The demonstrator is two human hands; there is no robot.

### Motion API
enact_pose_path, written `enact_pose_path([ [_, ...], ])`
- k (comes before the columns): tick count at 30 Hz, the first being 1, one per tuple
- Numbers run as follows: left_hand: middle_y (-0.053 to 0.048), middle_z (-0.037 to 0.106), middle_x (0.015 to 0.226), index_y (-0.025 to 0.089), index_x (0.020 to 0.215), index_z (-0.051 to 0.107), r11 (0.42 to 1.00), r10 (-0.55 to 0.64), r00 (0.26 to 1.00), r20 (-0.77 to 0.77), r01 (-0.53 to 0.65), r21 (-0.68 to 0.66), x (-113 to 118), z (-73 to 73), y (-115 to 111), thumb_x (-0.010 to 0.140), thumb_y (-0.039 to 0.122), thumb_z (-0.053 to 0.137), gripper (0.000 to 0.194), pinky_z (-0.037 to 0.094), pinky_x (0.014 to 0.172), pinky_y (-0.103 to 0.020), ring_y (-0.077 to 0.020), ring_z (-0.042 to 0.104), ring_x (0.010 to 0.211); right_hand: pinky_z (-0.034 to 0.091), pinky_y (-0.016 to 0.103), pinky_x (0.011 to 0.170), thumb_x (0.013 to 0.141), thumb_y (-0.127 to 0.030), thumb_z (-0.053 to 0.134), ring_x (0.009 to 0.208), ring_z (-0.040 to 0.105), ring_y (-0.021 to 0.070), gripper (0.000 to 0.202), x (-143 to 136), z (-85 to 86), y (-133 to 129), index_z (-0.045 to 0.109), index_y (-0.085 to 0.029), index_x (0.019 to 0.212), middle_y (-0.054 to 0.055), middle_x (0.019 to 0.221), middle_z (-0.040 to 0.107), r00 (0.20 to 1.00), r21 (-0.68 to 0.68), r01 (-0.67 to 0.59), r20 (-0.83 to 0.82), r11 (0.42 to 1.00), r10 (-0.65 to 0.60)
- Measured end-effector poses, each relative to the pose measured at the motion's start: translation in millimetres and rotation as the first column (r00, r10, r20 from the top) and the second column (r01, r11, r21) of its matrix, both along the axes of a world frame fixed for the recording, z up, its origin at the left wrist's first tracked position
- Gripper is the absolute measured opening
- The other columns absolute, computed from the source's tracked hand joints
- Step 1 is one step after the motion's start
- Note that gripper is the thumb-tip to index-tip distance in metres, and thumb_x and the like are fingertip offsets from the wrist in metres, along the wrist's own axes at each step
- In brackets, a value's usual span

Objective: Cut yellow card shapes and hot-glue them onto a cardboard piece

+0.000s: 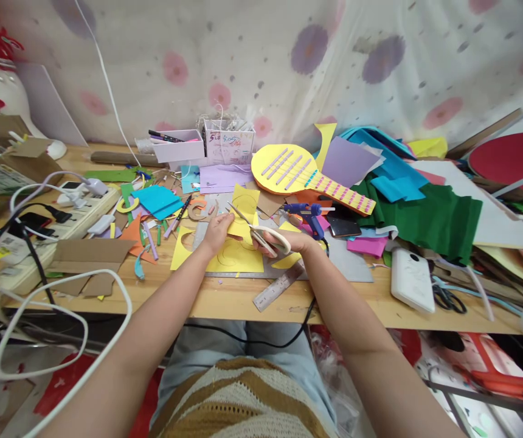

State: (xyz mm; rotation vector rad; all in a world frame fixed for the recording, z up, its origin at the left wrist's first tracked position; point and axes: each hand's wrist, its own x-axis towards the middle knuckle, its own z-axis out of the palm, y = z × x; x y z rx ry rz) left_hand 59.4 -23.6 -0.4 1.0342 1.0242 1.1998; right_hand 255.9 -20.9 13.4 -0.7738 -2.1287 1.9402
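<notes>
My left hand [219, 233] is closed on the edge of a piece of yellow paper [245, 199] with a drawn circle on it, raised above the work mat. In my right hand [268, 243] is a pair of scissors with pale handles [276, 238]. Their blades are apart and reach up and left to the paper beside my left fingers. Beneath both hands lies another yellow sheet [232, 260] with drawn curves and a round hole cut at its left. A metal ruler [278, 287] lies just in front of my right hand.
Behind stands a yellow paper guitar [284, 167] with pink and purple strips. A blue glue gun [309, 214] and dark phone [344, 226] lie right of my hands. Further right are green sheets [444, 216], a white power bank [412, 278] and black-handled scissors [450, 299]. Cables and power strips [56, 234] crowd the left.
</notes>
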Motion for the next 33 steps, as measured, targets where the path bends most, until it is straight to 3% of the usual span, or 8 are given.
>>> enact_pose_path([
  [5,-0.001,0.057,0.060,0.014,0.061,0.056,1.000,-0.013,1.000,0.016,0.013,-0.001,4,-0.9,-8,0.070,0.036,0.055,0.023,0.050,0.046,-0.025,-0.0138,0.056,0.057,0.030,0.024,0.049,0.066,-0.079,0.039,0.052,0.037,0.0086,0.067,-2,6.0,-9,0.044,-0.016,0.086,-0.003,0.060,0.043,1.000,0.051,-0.005,-0.005,0.999,0.006],
  [9,0.000,0.054,0.056,0.014,0.059,0.056,1.000,-0.022,0.999,0.027,0.022,0.015,4,-2.5,-9,0.069,0.036,0.057,0.024,0.050,0.046,-0.026,-0.0123,0.053,0.052,0.029,0.025,0.048,0.066,-0.078,0.041,0.050,0.034,0.0079,0.062,-2,4.6,-10,0.040,-0.018,0.079,-0.004,0.057,0.040,1.000,-0.008,0.027,0.012,1.000,-0.026],
  [18,-0.002,0.058,0.055,0.012,0.061,0.058,0.997,-0.058,0.994,0.092,0.062,-0.041,3,-3.8,-6,0.068,0.034,0.057,0.023,0.049,0.045,-0.027,-0.0132,0.054,0.047,0.024,0.023,0.045,0.062,-0.078,0.046,0.047,0.031,0.0065,0.063,-1,2.4,-14,0.039,-0.018,0.080,-0.007,0.055,0.033,0.998,-0.116,0.058,-0.033,0.992,-0.062],
  [21,-0.003,0.058,0.053,0.012,0.064,0.058,0.994,-0.082,0.991,0.110,0.089,-0.061,3,-2.0,-7,0.071,0.034,0.054,0.023,0.048,0.045,-0.027,-0.0129,0.054,0.044,0.023,0.024,0.045,0.060,-0.080,0.046,0.048,0.030,0.0071,0.067,-2,3.4,-15,0.040,-0.018,0.084,-0.007,0.055,0.033,0.996,-0.120,0.085,-0.012,0.989,-0.088],
  [25,-0.003,0.058,0.049,0.010,0.068,0.059,0.988,-0.102,0.983,0.151,0.117,-0.097,4,1.0,-9,0.074,0.032,0.050,0.025,0.047,0.046,-0.026,-0.0121,0.053,0.041,0.023,0.024,0.045,0.066,-0.078,0.041,0.048,0.031,0.0076,0.066,-4,5.8,-17,0.043,-0.017,0.088,-0.005,0.055,0.036,0.996,-0.104,0.092,0.008,0.990,-0.091],
  [33,-0.005,0.061,0.053,0.008,0.074,0.060,0.985,-0.113,0.975,0.189,0.135,-0.109,5,3.6,-10,0.076,0.030,0.048,0.025,0.045,0.045,-0.025,-0.0117,0.053,0.041,0.022,0.023,0.044,0.057,-0.079,0.051,0.045,0.032,0.0065,0.066,-4,4.8,-17,0.039,-0.018,0.079,-0.007,0.053,0.036,0.988,-0.113,0.151,-0.015,0.982,-0.153],
])
